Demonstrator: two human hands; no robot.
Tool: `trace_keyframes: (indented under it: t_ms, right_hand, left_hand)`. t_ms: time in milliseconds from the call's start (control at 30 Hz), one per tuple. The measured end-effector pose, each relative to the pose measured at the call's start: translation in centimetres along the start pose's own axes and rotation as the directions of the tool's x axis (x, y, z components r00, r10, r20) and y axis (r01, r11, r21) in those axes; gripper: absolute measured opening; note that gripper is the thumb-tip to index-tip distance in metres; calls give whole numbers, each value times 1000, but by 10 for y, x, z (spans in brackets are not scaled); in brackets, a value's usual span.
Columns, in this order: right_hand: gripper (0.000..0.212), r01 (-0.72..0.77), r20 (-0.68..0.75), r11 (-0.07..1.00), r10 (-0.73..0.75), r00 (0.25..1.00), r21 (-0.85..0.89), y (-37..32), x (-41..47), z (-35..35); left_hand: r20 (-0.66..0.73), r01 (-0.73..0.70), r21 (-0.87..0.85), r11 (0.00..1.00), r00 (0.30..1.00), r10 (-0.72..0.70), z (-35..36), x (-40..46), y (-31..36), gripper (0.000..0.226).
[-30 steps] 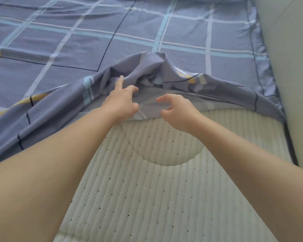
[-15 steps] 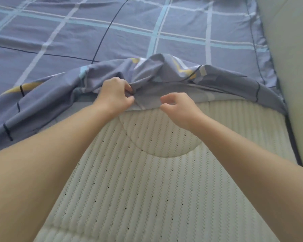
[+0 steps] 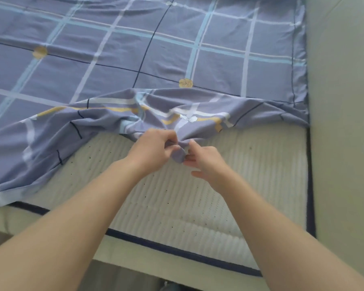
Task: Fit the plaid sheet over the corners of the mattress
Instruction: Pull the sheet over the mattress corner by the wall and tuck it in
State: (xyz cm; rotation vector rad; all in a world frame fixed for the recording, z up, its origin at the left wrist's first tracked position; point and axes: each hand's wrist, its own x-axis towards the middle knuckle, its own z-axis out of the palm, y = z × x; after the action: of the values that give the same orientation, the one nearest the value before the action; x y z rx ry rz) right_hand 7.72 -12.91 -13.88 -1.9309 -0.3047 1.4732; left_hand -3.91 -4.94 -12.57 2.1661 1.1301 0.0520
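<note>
Leftward, the plaid sheet point(image 3: 156, 66) lies bunched short of the bare mattress point(image 3: 177, 196) corners. Left hand point(image 3: 153, 148) and right hand point(image 3: 206, 162) fingers pinch one small fold; so narrow a grip may slip or drag the sheet askew.

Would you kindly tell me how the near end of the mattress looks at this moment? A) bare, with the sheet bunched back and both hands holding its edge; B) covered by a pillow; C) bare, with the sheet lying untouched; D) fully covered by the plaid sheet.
A: the white quilted mattress lies bare at the near end, while the left hand and the right hand grip a bunched fold of the plaid sheet.
</note>
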Motion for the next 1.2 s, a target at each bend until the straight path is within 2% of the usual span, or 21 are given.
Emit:
trace_keyframes:
  t_ms: [100,167,233,300,333,400,467,500,600,700,767,833,900,1033,1133,1200]
  right_hand:
    - [36,-77,27,966,73,997,248,19,-24,3]
    - [40,-136,54,872,126,991,470,30,-37,2]
    - [45,-154,102,783,116,988,603,39,-48,-1]
    - [36,-133,81,810,106,991,571,45,-60,-5]
    - [25,-122,52,839,111,992,530,49,-65,-8]
    - [20,-117,-16,881,140,990,459,56,-74,-13]
    - [21,-115,-76,896,163,984,430,65,-79,-18]
    - [20,-113,-87,901,164,983,419,67,-81,-19]
    - [22,-111,-127,919,170,977,378,82,-84,-20]
    - [33,-115,-202,936,190,961,333,96,-89,-21]
    - [27,-117,-255,933,212,943,341,110,-95,-26]
    - [16,-140,-311,928,254,916,347,122,-103,-29]
    - [24,-159,-385,929,289,877,335,136,-111,-34]
    - [29,-127,-483,926,298,824,354,163,-124,-49]
    - [42,-115,-524,929,297,798,352,178,-127,-52]
    - [42,-128,-546,951,269,793,283,190,-126,-51]
  left_hand:
    - [81,18,-113,993,997,-9,0,-32,16,15]
    - [146,22,-184,983,989,5,3,-51,28,17]
    - [213,33,-274,961,977,27,7,-68,39,19]
    - [284,47,-340,939,957,55,12,-82,44,24]
    - [312,57,-361,931,948,63,16,-89,47,22]
    - [348,80,-370,926,936,58,23,-101,48,11]
    - [363,94,-304,948,931,24,32,-112,44,38]
    - [358,96,-250,963,934,0,36,-115,40,44]
    - [346,76,-61,995,937,-50,49,-124,28,45]
    - [409,42,97,994,909,-78,61,-133,11,50]
    - [428,-29,196,980,902,-58,69,-139,0,43]
    - [421,-65,215,975,906,-33,75,-141,-9,21]
    - [442,-45,196,980,896,-47,84,-145,-13,30]
    - [570,42,58,997,819,-67,105,-157,-11,37]
    - [705,132,0,991,703,-93,120,-169,-6,35]
    - [767,113,33,993,634,-97,132,-177,-3,32]
